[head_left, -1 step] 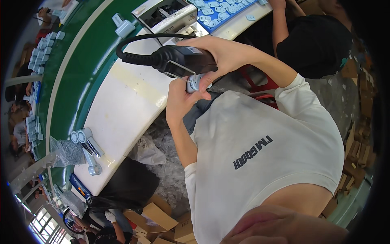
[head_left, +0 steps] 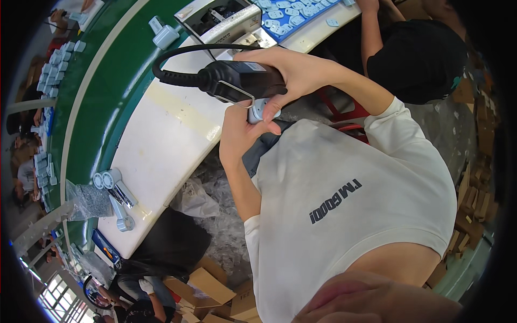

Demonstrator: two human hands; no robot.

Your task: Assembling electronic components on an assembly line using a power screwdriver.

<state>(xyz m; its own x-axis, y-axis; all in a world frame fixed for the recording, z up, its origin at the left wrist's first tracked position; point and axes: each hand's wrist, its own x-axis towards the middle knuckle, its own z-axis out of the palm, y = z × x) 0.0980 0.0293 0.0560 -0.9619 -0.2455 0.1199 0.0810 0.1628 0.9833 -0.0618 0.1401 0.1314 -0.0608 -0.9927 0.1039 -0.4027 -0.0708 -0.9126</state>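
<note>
Corded black plastic power tool [head_left: 247,78] gripped by the curled right hand [head_left: 296,70]; its thumb is laid on the small light-blue plastic part [head_left: 256,111], just below the tool. Same part held by the left hand [head_left: 237,132], thumb bent near it; other fingers mostly hidden, spread can't be told. White tabletop [head_left: 167,118] seen left of the tool. Versus earlier frame: tool and thin metal wire hanger [head_left: 237,90] shifted slightly left, both grips kept.
</note>
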